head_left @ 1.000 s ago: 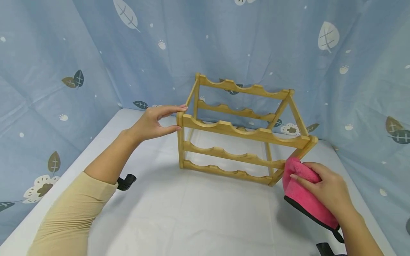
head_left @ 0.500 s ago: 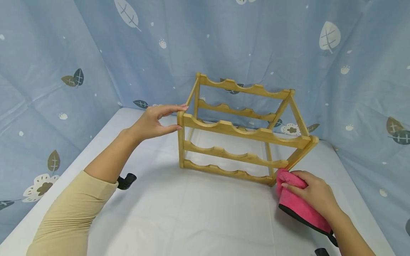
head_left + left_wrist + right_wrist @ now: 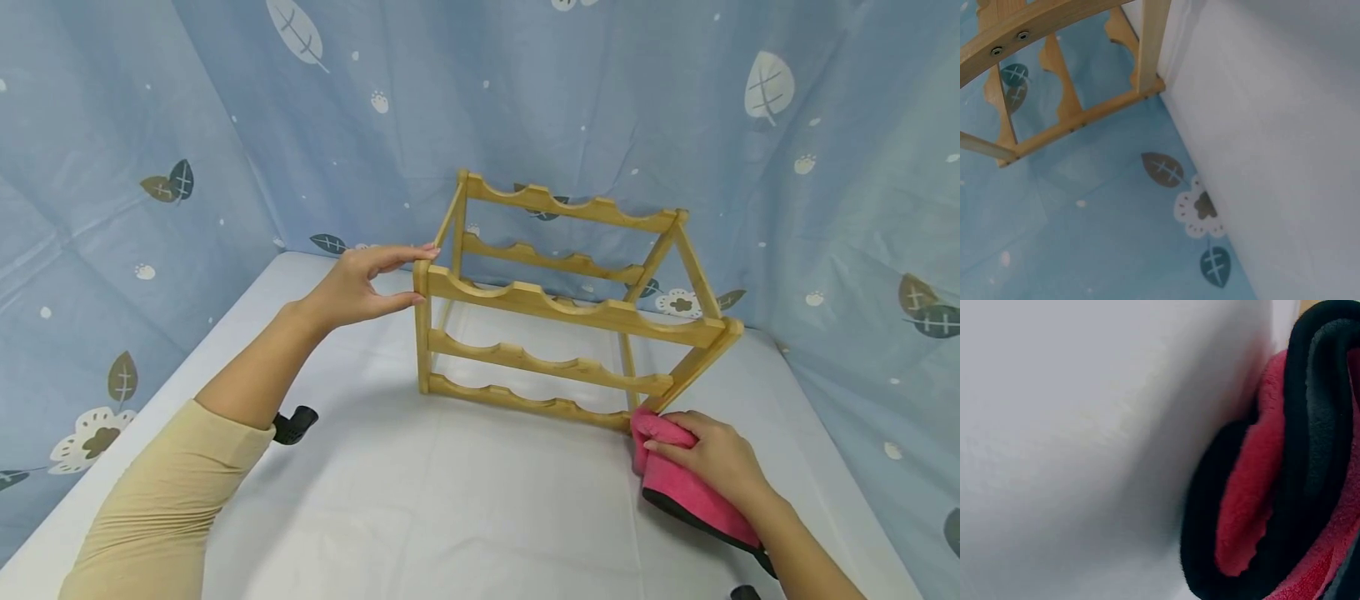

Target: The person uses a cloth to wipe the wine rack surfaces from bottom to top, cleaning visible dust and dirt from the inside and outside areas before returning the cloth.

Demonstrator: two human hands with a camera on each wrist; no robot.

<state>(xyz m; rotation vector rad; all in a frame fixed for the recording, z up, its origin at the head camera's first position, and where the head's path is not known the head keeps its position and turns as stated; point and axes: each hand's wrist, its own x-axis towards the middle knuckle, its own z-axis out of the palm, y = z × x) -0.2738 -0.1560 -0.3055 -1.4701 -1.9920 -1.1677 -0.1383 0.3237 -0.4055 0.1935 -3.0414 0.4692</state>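
Note:
A light wooden wine rack (image 3: 525, 296) with scalloped rails stands on the white table in the head view. My left hand (image 3: 356, 286) grips the top of its front left post between thumb and fingers. At the rack's lower front right corner, my right hand (image 3: 712, 458) holds a folded pink cloth (image 3: 693, 492) with black edging, its front end right at the foot of the post. The right wrist view shows the cloth's folds (image 3: 1247, 500) close over the white surface. Two screw heads show on the rack's wooden side bar (image 3: 1041, 22) in the left wrist view.
Blue curtain (image 3: 337, 125) with leaf and flower prints hangs behind and at both sides of the white-covered table (image 3: 450, 500). A black wrist-camera piece (image 3: 295, 425) shows beneath the left forearm, and another (image 3: 745, 592) lies by the right forearm.
My right hand has slid the pink cloth down and to the left along the rack's front right post to its foot. The left hand and the rack have stayed in place.

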